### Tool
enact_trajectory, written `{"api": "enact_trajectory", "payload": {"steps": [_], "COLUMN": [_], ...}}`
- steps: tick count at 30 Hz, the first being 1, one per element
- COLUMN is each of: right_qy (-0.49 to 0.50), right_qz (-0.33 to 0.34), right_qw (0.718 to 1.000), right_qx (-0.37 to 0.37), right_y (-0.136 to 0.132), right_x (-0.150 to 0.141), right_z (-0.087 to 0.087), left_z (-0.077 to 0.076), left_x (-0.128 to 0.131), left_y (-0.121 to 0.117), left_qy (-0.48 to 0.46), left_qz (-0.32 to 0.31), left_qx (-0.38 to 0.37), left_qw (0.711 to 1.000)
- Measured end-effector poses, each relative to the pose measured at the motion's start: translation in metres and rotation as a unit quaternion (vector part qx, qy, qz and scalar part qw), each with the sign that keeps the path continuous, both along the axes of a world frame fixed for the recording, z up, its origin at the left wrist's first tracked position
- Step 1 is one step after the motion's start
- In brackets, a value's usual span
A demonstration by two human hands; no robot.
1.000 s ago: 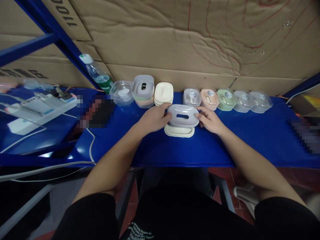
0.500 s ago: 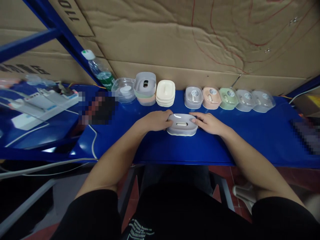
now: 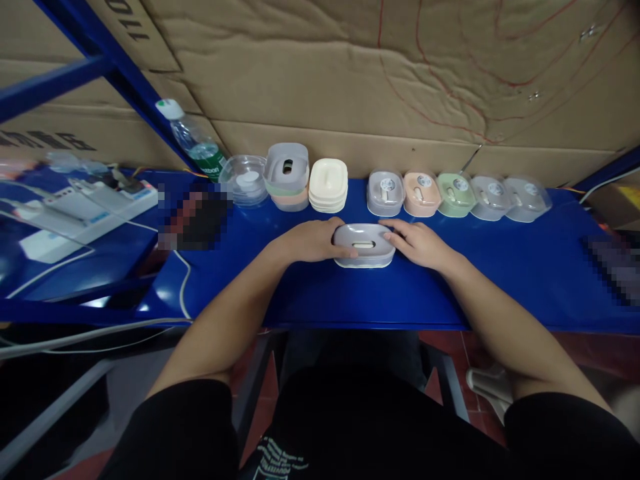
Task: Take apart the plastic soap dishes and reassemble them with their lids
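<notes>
A grey plastic soap box [image 3: 364,256] with a cream base rests on the blue table in front of me, without a clear cover. A short cream ridge shows through the slot in its grey tray. My left hand [image 3: 320,241] grips its left side, the thumb lying along the near rim. On the right end, my right hand [image 3: 417,243] holds it with fingers around the far side and the thumb at the rim. Behind it stand a stack of cream bases [image 3: 329,185], a stack of slotted coloured trays [image 3: 287,168] and clear covers [image 3: 245,180].
A row of several covered boxes [image 3: 455,195] in grey, peach and green lines the back right. At the left are a water bottle [image 3: 197,147], a white power strip [image 3: 90,221] with cables and a blurred-out dark object. Cardboard [image 3: 320,80] walls the back edge.
My left thumb has moved from the box's left end to its near rim. The box stays between both hands, and the whole view has shifted slightly.
</notes>
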State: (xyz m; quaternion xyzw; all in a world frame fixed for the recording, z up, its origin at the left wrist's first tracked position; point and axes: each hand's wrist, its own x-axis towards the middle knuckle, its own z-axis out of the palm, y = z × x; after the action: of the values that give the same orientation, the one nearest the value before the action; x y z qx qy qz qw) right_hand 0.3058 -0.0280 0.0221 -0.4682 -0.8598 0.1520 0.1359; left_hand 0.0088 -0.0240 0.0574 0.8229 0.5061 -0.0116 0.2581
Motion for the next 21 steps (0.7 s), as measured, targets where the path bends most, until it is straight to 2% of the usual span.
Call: {"api": "enact_trajectory", "payload": {"steps": [8, 17, 21], "right_qy": [-0.003, 0.004, 0.028], "right_qz": [-0.086, -0.086, -0.068], "right_qw": [0.996, 0.996, 0.997], "right_qx": [0.032, 0.025, 0.023], "right_y": [0.001, 0.003, 0.003], "right_x": [0.0, 0.0, -0.001], "right_z": [-0.003, -0.006, -0.005], "left_z": [0.0, -0.011, -0.016], "left_x": [0.004, 0.001, 0.004], "left_y": [-0.003, 0.003, 0.003], "left_qy": [0.005, -0.022, -0.047], "left_qz": [0.022, 0.012, -0.017], "left_qx": [0.045, 0.048, 0.057], "left_qw": [0.999, 0.999, 0.997]}}
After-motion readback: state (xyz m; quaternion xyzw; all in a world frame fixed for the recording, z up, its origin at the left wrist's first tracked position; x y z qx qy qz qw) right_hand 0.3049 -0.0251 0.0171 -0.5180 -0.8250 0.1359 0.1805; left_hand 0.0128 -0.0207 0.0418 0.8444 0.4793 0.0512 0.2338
